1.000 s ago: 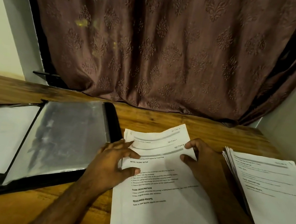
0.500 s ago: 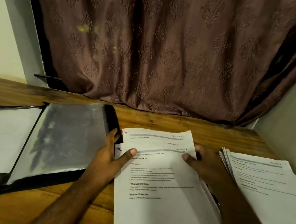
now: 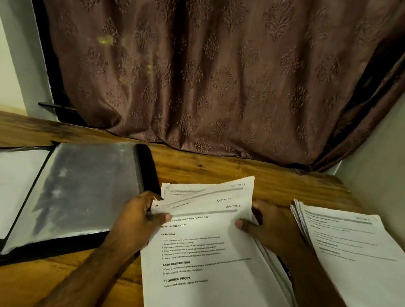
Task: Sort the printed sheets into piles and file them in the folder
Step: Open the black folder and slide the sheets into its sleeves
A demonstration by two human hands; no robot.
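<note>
Left hand [image 3: 138,216] pinching the left top edge of the middle pile of printed sheets [image 3: 207,254], right hand [image 3: 267,228] pinching the right top edge, probably to square the fanned tops. Second pile [image 3: 354,257] lying just right of it. Folder [image 3: 79,195] open at left on the wooden table [image 3: 283,184], clear sleeve up, apparently ready for filing.
</note>
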